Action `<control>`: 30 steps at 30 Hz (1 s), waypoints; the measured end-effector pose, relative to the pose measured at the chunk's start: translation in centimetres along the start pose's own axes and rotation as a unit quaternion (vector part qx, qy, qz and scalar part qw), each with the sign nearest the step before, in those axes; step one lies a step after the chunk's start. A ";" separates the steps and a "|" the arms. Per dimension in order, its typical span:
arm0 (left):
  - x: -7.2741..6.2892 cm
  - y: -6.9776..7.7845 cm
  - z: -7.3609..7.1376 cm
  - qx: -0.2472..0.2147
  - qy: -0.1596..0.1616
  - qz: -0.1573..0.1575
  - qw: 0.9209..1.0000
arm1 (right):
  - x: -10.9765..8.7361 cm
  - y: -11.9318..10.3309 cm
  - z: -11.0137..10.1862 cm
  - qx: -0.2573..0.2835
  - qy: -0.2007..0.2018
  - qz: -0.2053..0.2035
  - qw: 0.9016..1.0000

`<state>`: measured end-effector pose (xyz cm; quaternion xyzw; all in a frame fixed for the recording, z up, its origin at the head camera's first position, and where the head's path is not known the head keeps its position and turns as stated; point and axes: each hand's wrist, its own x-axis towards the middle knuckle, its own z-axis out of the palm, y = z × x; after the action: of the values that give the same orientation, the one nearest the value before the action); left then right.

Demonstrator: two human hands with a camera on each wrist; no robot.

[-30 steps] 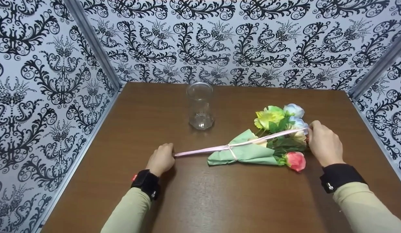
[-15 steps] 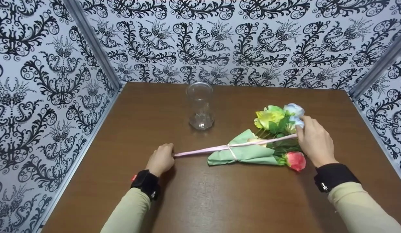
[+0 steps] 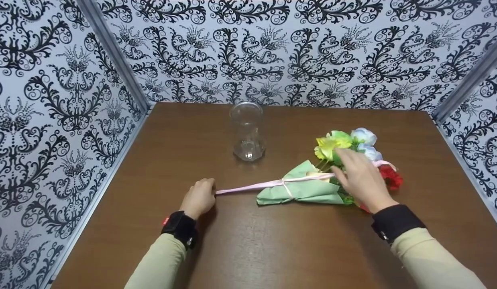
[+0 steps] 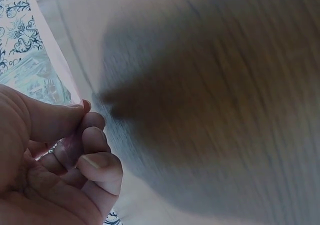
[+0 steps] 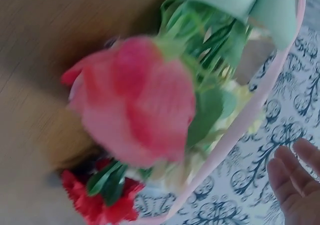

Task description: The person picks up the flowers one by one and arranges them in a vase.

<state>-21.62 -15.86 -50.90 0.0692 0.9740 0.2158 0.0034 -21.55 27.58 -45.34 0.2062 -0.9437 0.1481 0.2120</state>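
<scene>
A bouquet of artificial flowers wrapped in green paper (image 3: 312, 193) lies on the table, stems to the left. A pink ribbon (image 3: 250, 187) is looped round the wrap. My left hand (image 3: 199, 197) pinches the ribbon's left end between thumb and fingers, low over the table. Over the flowers is my right hand (image 3: 363, 180), its fingers extended. In the right wrist view these fingers (image 5: 295, 172) are straight and apart from the ribbon (image 5: 240, 127), which runs on past a pink flower (image 5: 142, 100) and a red one (image 5: 100, 200).
An upright clear glass vase (image 3: 248, 134) stands behind the bouquet, left of it. Yellow (image 3: 333, 145) and pale blue flowers (image 3: 364, 136) spread at the bouquet's back. Black-and-white patterned walls (image 3: 256, 52) border the brown table (image 3: 248, 245) at the back and sides.
My right hand has let go of the ribbon's right end and moved left over the flowers. That end now lies loose over the blooms. The left hand stays put with its grip.
</scene>
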 end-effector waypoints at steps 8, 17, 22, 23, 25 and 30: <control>0.1 0.3 0.0 0.008 0.008 0.006 1.000 | 0.2 -2.6 1.5 0.014 -0.016 -0.075 0.997; 0.2 0.7 0.0 0.011 0.022 0.013 1.000 | -0.1 -4.2 2.9 0.026 -0.056 -0.130 0.990; 0.3 1.0 0.2 0.028 0.042 0.041 0.998 | -0.5 -4.8 3.6 0.034 -0.080 -0.148 0.985; 0.4 1.2 0.3 0.034 0.046 0.048 0.997 | -0.6 -4.9 3.7 0.036 -0.084 -0.148 0.985; 0.5 1.5 0.3 0.043 0.051 0.059 0.996 | -0.8 -5.2 4.0 0.037 -0.097 -0.147 0.984; 0.9 2.8 0.3 0.064 0.050 0.072 0.994 | -1.1 -5.9 4.8 0.037 -0.097 -0.174 0.979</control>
<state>-22.08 -13.11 -49.97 0.1283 0.9772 0.1562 -0.0655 -19.57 21.05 -48.83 0.3886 -0.9032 0.1232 0.1338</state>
